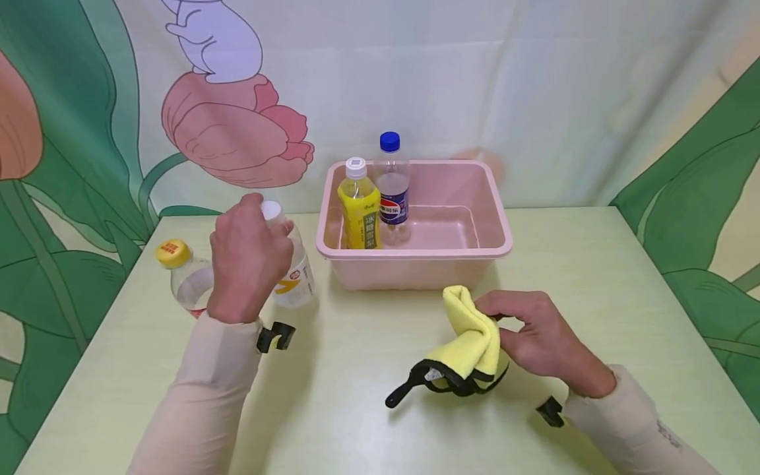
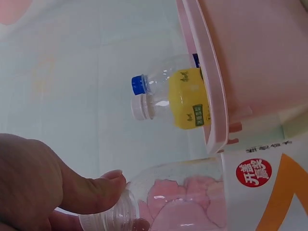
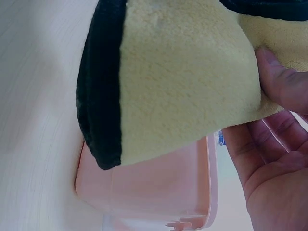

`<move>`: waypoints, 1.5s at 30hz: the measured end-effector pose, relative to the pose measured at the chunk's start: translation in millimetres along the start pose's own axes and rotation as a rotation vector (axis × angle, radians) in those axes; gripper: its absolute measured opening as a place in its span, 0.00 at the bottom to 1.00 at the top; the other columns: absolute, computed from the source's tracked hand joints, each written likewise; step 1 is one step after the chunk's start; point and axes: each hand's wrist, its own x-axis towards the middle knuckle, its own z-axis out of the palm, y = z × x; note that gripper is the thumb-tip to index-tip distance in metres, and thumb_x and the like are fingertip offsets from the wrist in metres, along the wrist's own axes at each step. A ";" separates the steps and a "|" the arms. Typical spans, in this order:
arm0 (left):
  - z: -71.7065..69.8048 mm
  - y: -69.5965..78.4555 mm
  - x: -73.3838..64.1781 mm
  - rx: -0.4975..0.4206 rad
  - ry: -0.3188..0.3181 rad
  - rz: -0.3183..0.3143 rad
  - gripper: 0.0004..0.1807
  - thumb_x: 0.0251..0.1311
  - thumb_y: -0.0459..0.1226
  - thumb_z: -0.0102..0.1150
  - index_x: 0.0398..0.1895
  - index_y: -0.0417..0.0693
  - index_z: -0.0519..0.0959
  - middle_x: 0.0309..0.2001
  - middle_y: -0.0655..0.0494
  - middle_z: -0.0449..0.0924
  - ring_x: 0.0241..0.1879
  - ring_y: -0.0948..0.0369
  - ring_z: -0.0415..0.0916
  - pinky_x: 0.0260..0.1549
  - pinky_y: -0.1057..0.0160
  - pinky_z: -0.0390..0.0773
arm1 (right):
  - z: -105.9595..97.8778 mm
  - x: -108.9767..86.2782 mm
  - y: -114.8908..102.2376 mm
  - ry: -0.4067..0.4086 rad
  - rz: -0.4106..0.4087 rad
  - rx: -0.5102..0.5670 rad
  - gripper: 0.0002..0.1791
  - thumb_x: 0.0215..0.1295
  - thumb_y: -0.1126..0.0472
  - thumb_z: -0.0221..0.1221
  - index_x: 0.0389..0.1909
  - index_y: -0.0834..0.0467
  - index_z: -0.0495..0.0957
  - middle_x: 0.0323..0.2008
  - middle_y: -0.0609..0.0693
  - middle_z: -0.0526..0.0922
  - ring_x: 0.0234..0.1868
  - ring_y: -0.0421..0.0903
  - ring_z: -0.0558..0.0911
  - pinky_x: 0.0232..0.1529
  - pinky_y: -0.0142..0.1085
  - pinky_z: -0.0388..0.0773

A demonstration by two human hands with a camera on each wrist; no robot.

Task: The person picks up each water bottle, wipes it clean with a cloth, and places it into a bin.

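My left hand (image 1: 249, 257) grips a clear bottle (image 1: 295, 284) by its neck, just under the white cap (image 1: 272, 211). In the left wrist view the thumb presses on that neck, and the bottle's label shows an orange mark and a red circle. My right hand (image 1: 543, 336) pinches a folded yellow cloth (image 1: 469, 343) with black edging between thumb and fingers. The cloth hangs over the table in front of the pink basin (image 1: 415, 274). A black strip (image 1: 399, 396) sticks out below it; what joins them is partly hidden.
Inside the basin stand a yellow-labelled bottle (image 1: 360, 211) and a blue-capped cola bottle (image 1: 393, 198). Another bottle with a yellow cap (image 1: 173, 254) stands left of my left hand, partly behind the wrist. A printed curtain (image 1: 415, 79) hangs behind the table (image 1: 350, 422).
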 end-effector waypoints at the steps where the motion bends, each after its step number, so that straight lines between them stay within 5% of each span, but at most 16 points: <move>1: -0.1 0.6 -1.0 -0.004 -0.005 0.001 0.28 0.63 0.35 0.61 0.64 0.31 0.67 0.53 0.35 0.79 0.50 0.39 0.79 0.47 0.40 0.82 | -0.3 0.1 0.0 0.002 -0.001 0.002 0.25 0.44 0.85 0.64 0.37 0.54 0.84 0.34 0.48 0.86 0.36 0.36 0.82 0.41 0.24 0.81; 24: -4.1 10.6 -17.8 -0.029 -0.137 0.070 0.28 0.63 0.39 0.61 0.65 0.37 0.70 0.52 0.40 0.82 0.45 0.45 0.82 0.39 0.47 0.85 | 0.5 2.3 2.1 0.009 -0.023 0.012 0.24 0.43 0.85 0.65 0.38 0.56 0.84 0.34 0.49 0.86 0.36 0.37 0.83 0.41 0.24 0.81; 33: -1.5 13.1 -24.6 -0.066 -0.234 0.070 0.31 0.62 0.41 0.64 0.67 0.40 0.70 0.56 0.42 0.80 0.47 0.47 0.83 0.42 0.48 0.86 | 0.4 1.9 -1.2 0.008 -0.017 0.006 0.25 0.43 0.85 0.63 0.38 0.56 0.84 0.34 0.49 0.86 0.36 0.36 0.83 0.41 0.24 0.81; 45: 6.0 19.5 -27.6 -0.169 -0.283 0.198 0.27 0.58 0.40 0.69 0.60 0.43 0.76 0.46 0.48 0.83 0.39 0.53 0.81 0.37 0.56 0.85 | -3.7 6.5 -3.9 0.006 0.008 0.009 0.24 0.44 0.85 0.64 0.37 0.56 0.84 0.33 0.49 0.87 0.36 0.35 0.83 0.42 0.24 0.81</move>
